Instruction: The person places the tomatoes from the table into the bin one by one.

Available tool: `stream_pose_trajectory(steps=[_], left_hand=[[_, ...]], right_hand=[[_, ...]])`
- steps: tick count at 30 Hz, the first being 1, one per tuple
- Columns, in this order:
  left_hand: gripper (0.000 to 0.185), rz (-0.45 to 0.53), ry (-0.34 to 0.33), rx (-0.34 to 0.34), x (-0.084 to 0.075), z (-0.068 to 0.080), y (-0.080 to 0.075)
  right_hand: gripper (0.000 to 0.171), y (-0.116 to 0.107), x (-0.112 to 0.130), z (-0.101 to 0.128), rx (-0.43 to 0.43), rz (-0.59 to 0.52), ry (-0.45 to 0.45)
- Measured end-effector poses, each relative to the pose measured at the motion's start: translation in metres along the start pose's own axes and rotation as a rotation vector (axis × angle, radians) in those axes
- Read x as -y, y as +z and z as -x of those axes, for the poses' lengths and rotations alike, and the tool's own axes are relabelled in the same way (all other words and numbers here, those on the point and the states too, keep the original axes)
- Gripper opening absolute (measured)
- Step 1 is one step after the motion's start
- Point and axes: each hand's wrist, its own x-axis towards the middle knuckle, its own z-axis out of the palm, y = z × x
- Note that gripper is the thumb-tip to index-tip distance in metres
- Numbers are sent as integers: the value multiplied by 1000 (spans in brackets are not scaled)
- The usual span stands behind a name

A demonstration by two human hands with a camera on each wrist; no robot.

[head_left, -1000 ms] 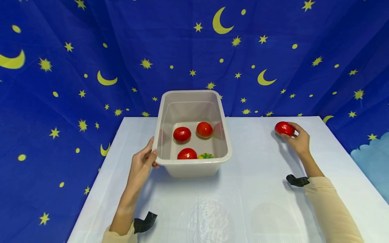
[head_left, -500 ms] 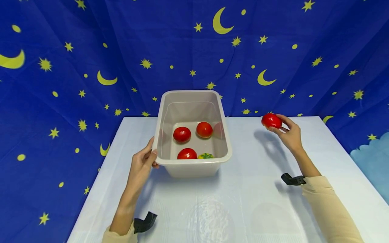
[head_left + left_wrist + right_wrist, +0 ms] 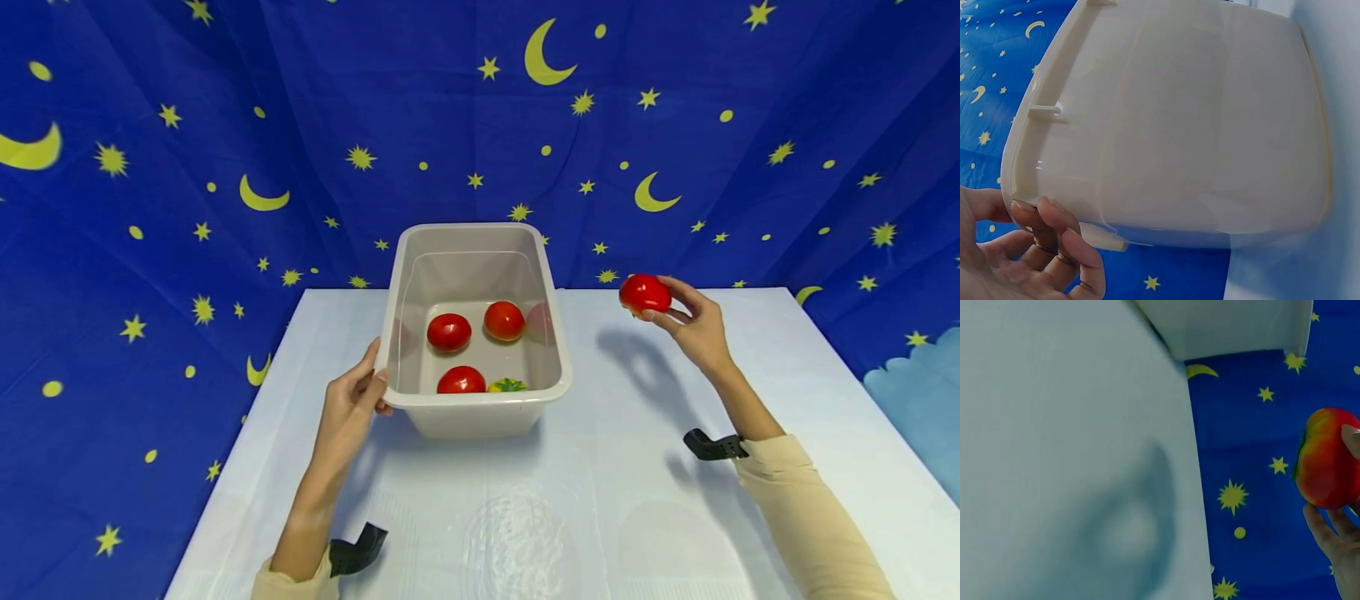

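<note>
My right hand [image 3: 693, 321] holds a red tomato [image 3: 643, 293] up above the white table [image 3: 637, 467], a short way right of a beige plastic tub [image 3: 555, 392]. In the right wrist view the tomato [image 3: 1327, 457] shows red with a yellowish side, my fingers [image 3: 1335, 534] curled under it. My left hand [image 3: 352, 400] grips the tub's near left rim; the left wrist view shows my fingers [image 3: 1054, 234] hooked under the rim of the tub [image 3: 1179, 125]. Inside the tub lie three red tomatoes [image 3: 449, 332] [image 3: 504, 320] [image 3: 461, 380] and a yellow-green one [image 3: 507, 385].
A blue cloth with yellow moons and stars [image 3: 225, 150] hangs behind and around the table. The table's far edge runs just behind the tub, its right edge [image 3: 862, 392] beyond my right arm. A black strap [image 3: 712, 446] sits on each wrist.
My right hand has lifted the tomato off the table at the far right and carried it left and up, nearer the tub. My left hand and the tub have stayed still.
</note>
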Motion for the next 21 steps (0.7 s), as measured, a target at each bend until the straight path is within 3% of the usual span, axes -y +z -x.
stream_pose_trajectory(steps=[21], left_hand=[[51, 2, -14, 12, 0, 1, 0]], right_hand=[[57, 17, 47, -3, 68, -48, -177]])
